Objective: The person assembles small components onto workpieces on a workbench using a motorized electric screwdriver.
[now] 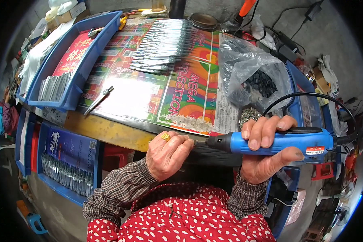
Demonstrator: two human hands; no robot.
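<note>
A blue electric screwdriver (238, 143) with a black nose lies level in front of me. My right hand (264, 161) wraps round its body, thumb below and fingers over the top. At the tip of its bit, my left hand (168, 155), with a gold ring, is closed with fingertips pinched together. Whatever it pinches is hidden by the fingers. On the table, left of centre, one silver pen (98, 101) with a dark end lies alone. Farther back, a row of many similar pens (163, 46) lies side by side.
A blue tray (105, 36) with silver pen parts stands at the table's left. At right sit a clear plastic bag (234, 60) of black small parts and a round container of small metal pieces (249, 115). A black cord (310, 94) arches from the screwdriver. Below left is another pen-filled tray (97, 173).
</note>
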